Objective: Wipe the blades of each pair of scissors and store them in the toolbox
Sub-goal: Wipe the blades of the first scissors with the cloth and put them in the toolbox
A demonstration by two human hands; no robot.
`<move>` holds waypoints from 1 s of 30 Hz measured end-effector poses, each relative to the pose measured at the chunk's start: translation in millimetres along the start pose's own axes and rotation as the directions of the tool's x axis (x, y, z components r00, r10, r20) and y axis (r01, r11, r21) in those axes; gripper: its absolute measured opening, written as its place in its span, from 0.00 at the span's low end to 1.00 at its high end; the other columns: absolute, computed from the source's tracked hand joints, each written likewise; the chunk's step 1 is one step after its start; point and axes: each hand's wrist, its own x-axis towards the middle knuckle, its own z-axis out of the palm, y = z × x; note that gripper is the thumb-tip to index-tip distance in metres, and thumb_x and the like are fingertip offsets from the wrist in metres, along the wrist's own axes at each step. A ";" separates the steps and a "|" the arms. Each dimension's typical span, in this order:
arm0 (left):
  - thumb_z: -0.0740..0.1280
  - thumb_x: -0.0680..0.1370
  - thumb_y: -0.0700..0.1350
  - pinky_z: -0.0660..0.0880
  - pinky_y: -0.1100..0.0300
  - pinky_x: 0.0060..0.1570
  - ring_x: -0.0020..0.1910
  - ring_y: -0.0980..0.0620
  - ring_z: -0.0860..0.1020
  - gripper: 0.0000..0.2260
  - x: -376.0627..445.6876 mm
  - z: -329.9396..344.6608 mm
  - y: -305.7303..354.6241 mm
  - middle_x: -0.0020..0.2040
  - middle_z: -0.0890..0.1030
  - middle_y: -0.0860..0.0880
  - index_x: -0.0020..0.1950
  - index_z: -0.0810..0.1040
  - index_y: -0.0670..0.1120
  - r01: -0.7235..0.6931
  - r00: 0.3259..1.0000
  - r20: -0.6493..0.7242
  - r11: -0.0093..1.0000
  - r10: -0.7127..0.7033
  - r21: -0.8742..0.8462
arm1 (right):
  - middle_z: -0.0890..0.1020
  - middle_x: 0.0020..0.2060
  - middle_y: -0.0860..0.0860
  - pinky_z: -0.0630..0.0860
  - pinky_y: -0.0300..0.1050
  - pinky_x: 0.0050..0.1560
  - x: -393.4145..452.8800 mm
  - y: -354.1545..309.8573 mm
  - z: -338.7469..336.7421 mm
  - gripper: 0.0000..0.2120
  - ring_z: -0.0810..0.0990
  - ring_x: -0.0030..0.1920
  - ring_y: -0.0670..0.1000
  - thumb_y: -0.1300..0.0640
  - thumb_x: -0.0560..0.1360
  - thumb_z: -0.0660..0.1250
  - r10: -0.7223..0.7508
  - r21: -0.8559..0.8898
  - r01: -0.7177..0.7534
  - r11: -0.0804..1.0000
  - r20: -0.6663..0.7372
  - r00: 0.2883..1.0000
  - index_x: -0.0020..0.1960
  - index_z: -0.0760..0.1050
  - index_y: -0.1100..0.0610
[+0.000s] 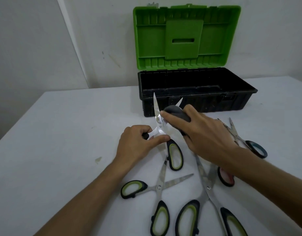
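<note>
The left hand [140, 142] is pinching the held green-handled scissors [159, 126] near the pivot, fingers curled round one handle and thumb lying across the other, so the blades are standing open and pointing up toward the toolbox [198, 92]. The risk is sitting here: the grip is narrow, and if the scissors are twisting under the wiping pressure, an exposed edge could be sliding into a fingertip. To the right, the right hand [203, 133] is clutching a dark grey cloth [177, 114] against the right blade, index finger stretching forward close to the left blade, forearm reaching in from the lower right. Pushing the cloth along the edge carelessly could cut through it. Four more scissors are lying on the white table [53, 150], unwiped by my judgement, and the open black toolbox looks empty.
</note>
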 end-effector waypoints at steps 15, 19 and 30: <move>0.70 0.66 0.69 0.56 0.60 0.29 0.28 0.53 0.57 0.31 2.1 1.8 -5.8 0.26 0.58 0.51 0.29 0.57 0.47 -0.045 0.999 0.000 0.998 0.045 0.039 | 0.69 0.53 0.50 0.66 0.41 0.27 0.4 2.9 6.4 0.28 0.68 0.37 0.47 0.44 0.78 0.59 -0.010 0.032 0.006 0.999 0.112 0.994 0.77 0.59 0.42; 0.70 0.65 0.69 0.56 0.62 0.29 0.28 0.53 0.57 0.31 1.2 0.5 -5.2 0.26 0.59 0.51 0.29 0.58 0.46 -0.054 0.999 0.006 0.998 0.054 0.008 | 0.68 0.54 0.53 0.68 0.45 0.30 15.2 28.6 2.4 0.26 0.70 0.39 0.49 0.49 0.80 0.60 0.086 -0.037 -0.083 0.996 0.064 0.994 0.77 0.60 0.40; 0.73 0.67 0.64 0.57 0.62 0.29 0.27 0.54 0.58 0.30 0.7 -2.6 -4.8 0.26 0.59 0.50 0.28 0.59 0.46 -0.048 0.999 -0.025 0.998 0.047 -0.049 | 0.70 0.53 0.54 0.74 0.48 0.29 24.6 23.0 -0.1 0.28 0.75 0.40 0.53 0.56 0.78 0.66 0.059 0.010 -0.059 0.998 0.036 0.998 0.75 0.64 0.40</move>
